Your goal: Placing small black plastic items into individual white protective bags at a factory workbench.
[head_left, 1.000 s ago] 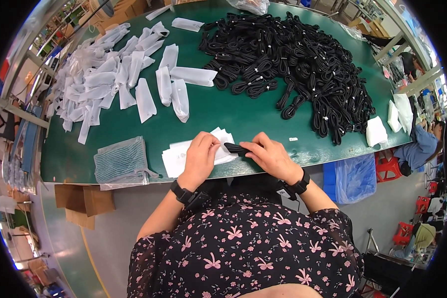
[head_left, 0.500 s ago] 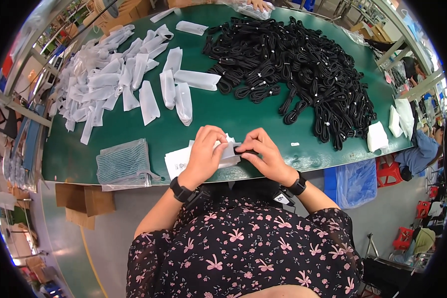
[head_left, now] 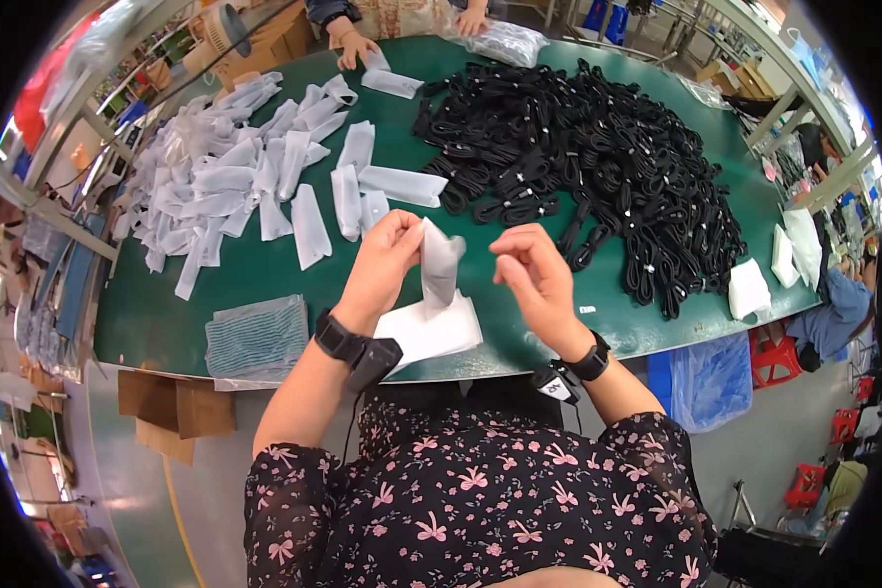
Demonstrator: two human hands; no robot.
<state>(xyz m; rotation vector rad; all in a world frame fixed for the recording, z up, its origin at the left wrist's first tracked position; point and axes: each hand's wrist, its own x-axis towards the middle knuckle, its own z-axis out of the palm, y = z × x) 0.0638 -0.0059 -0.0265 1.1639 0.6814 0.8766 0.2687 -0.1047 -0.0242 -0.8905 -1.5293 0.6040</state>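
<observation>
My left hand [head_left: 384,263] is closed, pinching the upper edge of a small translucent plastic bag [head_left: 441,263]. The bag hangs upright, with a darker shape inside that looks like a coiled cable. Just to its right, my right hand [head_left: 541,284] is lifted off the table with fingers loosely bent and nothing in them. Beneath the bag, a stack of flat white bags or sheets [head_left: 431,336] lies at the table's front edge. Several filled translucent bags [head_left: 311,227] lie beyond my left hand. A big heap of bundled black cables [head_left: 598,157] covers the far right.
Left on the green table [head_left: 519,343] is a pile of filled bags [head_left: 220,181]. A striped packet [head_left: 255,338] lies at the front left. A co-worker's hand [head_left: 355,47] touches a bag at the far edge. White bundles [head_left: 749,289] are at right; a blue bin [head_left: 706,377] stands below.
My left hand has risen from the white stack with the bag in it. My right hand has let go of the black cable and moved right. A co-worker's hand has come in at the far edge.
</observation>
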